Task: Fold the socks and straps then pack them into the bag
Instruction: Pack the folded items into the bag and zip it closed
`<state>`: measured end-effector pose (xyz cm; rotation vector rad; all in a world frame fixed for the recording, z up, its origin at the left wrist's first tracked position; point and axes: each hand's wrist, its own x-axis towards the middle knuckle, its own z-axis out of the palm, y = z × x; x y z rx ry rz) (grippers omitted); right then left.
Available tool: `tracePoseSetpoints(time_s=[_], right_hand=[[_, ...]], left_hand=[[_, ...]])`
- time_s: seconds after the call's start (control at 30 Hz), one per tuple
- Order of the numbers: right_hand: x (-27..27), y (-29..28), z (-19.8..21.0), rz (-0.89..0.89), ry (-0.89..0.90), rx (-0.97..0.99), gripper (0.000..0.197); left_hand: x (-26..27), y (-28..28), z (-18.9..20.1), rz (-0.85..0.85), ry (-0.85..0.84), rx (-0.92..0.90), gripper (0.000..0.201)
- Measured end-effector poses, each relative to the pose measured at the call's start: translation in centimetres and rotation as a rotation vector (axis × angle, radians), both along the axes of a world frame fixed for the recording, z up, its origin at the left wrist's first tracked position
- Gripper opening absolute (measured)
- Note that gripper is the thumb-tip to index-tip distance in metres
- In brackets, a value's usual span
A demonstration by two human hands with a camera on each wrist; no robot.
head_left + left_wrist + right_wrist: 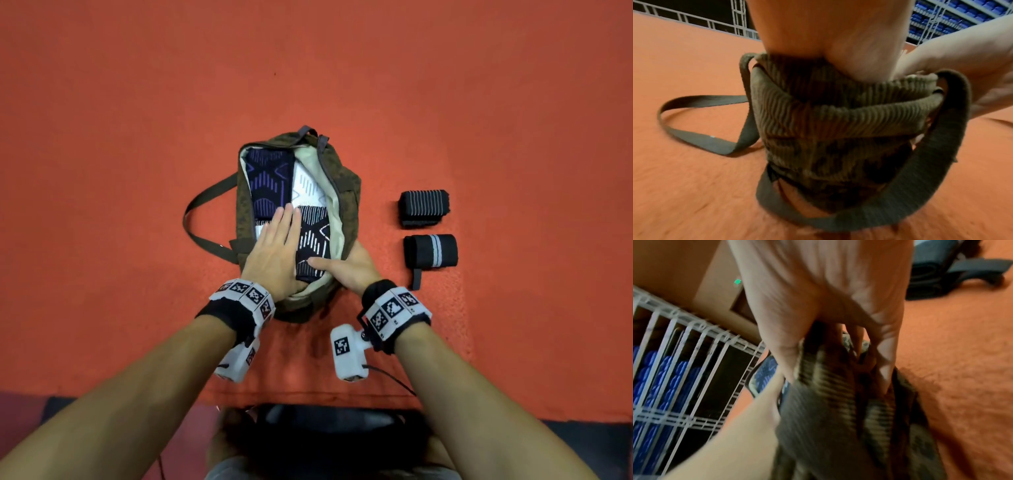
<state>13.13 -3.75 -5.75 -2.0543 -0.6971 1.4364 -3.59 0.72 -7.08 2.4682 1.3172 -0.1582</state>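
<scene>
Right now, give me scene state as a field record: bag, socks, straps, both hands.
bag: open, on orange surface
socks: folded, inside the bag
straps: two rolled, on the surface right of the bag, not packed
left hand: fingers straight, flat on the socks
right hand: at the bag's near right edge, thumb on a dark sock; fingers hidden

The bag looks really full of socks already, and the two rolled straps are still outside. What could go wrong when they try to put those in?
The folded socks already cover what shows of the open bag, so the two rolled straps may not fit flat. The nearer strap has a loose tab sticking out and might unroll when picked up. The left hand presses the socks flat; once it lifts, they could spring up.
</scene>
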Motion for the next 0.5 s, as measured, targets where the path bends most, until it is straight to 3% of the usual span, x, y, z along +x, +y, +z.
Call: tracePoseSetpoints(time_s=[0.07,0.2,0.37,0.43,0.5], right_hand=[[0.3,0.1,-0.5,0.045,-0.034,-0.001,0.067],[0.7,-0.7,-0.9,0.025,-0.154,0.011,0.066],[-0.2,0.8,-0.4,0.079,-0.335,-0.066,0.07],[0.1,1.4,-0.1,0.106,-0.347,-0.112,0.074],[0.5,1.7,0.0,0.151,-0.255,-0.108,0.08]], left_hand=[[-0.7,0.4,-0.4,-0.032,0.032,-0.004,0.138],[-1.2,1.2,-0.1,-0.061,0.08,-0.065,0.143],[-0.6,1.6,1.3,-0.145,0.14,-0.167,0.131],[-0.4,1.8,1.9,-0.129,0.084,-0.261,0.125],[-0.3,1.8,2.3,-0.036,-0.036,-0.326,0.105]])
